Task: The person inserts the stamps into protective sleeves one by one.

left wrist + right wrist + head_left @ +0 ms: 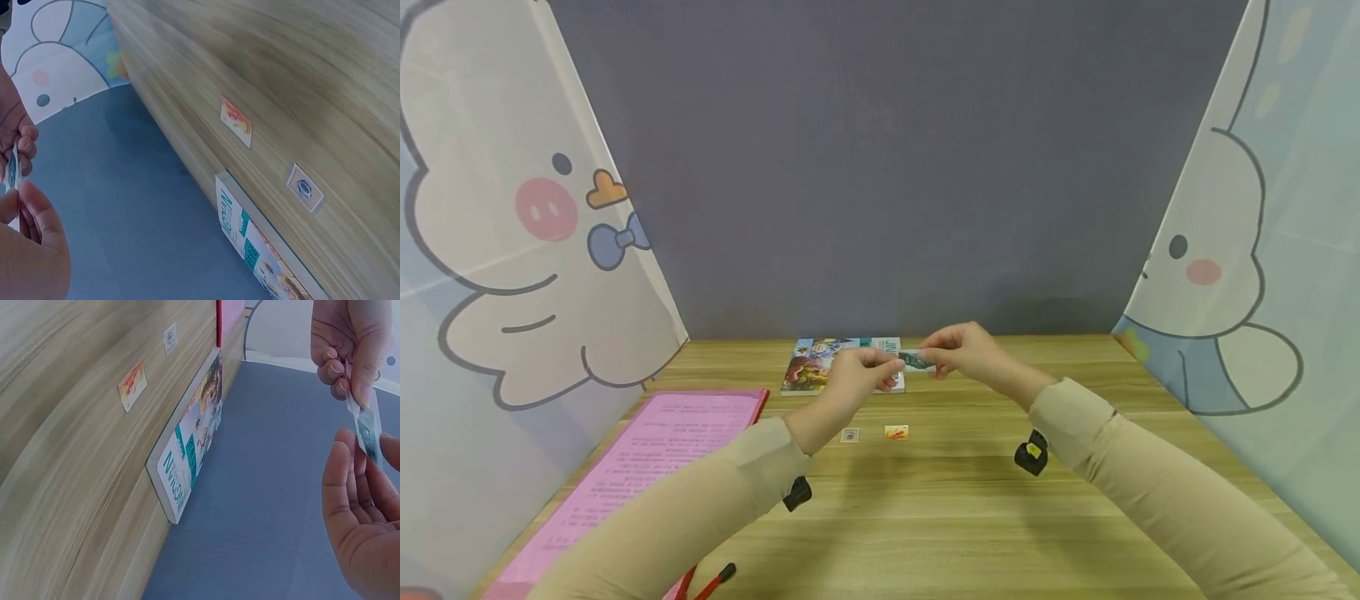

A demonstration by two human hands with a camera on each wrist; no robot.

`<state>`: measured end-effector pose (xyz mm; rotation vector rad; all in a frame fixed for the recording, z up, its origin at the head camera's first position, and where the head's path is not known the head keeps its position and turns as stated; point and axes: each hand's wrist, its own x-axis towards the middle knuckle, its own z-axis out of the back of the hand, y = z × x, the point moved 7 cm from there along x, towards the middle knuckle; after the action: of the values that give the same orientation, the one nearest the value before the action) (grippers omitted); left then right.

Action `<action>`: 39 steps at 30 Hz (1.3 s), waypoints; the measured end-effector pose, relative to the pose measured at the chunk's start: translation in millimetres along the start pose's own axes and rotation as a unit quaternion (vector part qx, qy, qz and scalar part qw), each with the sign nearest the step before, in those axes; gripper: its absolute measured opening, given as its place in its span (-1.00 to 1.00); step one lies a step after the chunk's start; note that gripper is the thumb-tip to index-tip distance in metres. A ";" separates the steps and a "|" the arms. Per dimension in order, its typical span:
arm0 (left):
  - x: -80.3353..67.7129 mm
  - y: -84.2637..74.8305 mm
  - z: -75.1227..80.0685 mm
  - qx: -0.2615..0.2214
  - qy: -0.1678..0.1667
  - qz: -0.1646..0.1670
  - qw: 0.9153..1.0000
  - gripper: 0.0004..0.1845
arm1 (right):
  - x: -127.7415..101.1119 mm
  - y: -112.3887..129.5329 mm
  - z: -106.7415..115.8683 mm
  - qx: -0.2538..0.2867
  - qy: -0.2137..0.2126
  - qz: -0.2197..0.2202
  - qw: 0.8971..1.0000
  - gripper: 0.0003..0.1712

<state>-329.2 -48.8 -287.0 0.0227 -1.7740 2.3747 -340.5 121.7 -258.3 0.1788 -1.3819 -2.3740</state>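
Both hands are raised over the far part of the table, pinching one small green stamp-like piece (916, 360) between them. My left hand (867, 372) grips its left end with thumb and fingers. The right hand (964, 350) pinches the opposite end. In the right wrist view a whitish, see-through layer shows around the green piece (369, 434). On the wood below lie a stamp with an orange-red picture (897, 432) and a pale stamp with a small bluish picture (850, 435), side by side and untouched.
A colourful book (808, 375) lies flat behind the left hand, near the grey back wall (887, 167). Left of the arms is a pink printed sheet (677, 433) with a red edge. A thin red tool with a black end (718, 577) lies at the front.
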 end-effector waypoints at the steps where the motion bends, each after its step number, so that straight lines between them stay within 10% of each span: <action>1: -0.3 -0.1 1.0 -0.001 -0.001 0.001 1.000 -0.79 | -0.5 -0.4 0.2 0.009 0.001 0.001 1.000 -0.67; 15: -3.7 -2.3 3.0 -0.012 0.001 0.002 1.000 -0.76 | -1.7 -15.4 -1.5 0.139 0.032 -0.018 0.990 -0.65; 39: -1.3 -0.4 -0.1 -0.012 -0.011 0.014 1.000 -0.79 | -5.2 -15.5 -1.9 0.126 -0.034 -0.032 0.991 -0.71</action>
<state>-327.9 -48.7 -286.8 0.0193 -1.8240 2.3811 -339.3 129.0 -273.0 0.2160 -1.7313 -2.2682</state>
